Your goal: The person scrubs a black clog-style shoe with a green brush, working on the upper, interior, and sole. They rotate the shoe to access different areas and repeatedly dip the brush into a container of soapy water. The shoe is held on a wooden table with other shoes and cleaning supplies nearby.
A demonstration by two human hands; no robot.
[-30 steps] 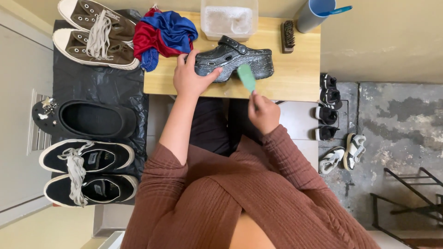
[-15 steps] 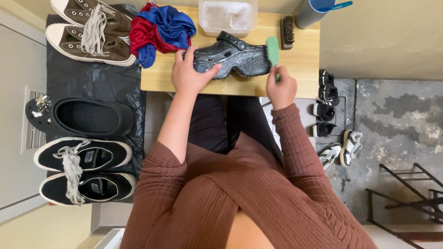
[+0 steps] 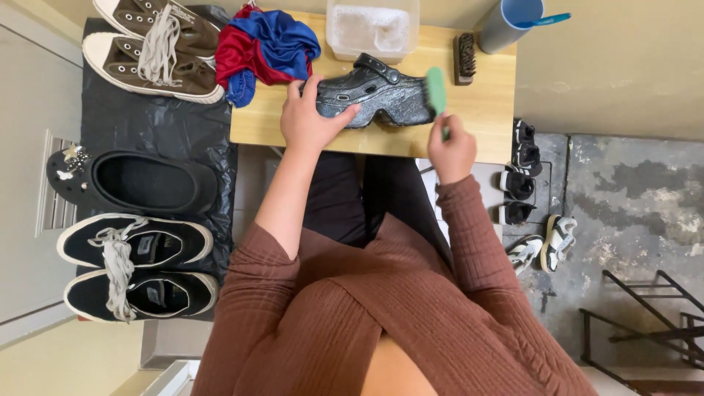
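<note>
On the small wooden table (image 3: 484, 117) at twelve o'clock lies a soapy black clog (image 3: 378, 92), with the left hand (image 3: 312, 121) gripping its nine o'clock end while the right hand (image 3: 452, 150) is closed around what looks like a green brush (image 3: 437, 92) touching its three o'clock end.

Wet, glossy black rubbery clog (image 3: 378, 94) on a smooth pale wooden table (image 3: 484, 117), beside crumpled red-blue cloth (image 3: 264, 48).

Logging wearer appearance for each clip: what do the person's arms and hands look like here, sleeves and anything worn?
Both arms wear a brown ribbed knit top. The left sleeve is pushed up near the elbow, baring the forearm; the right sleeve reaches the wrist. The left hand and right hand are bare, with no gloves, rings or watch visible.
</note>
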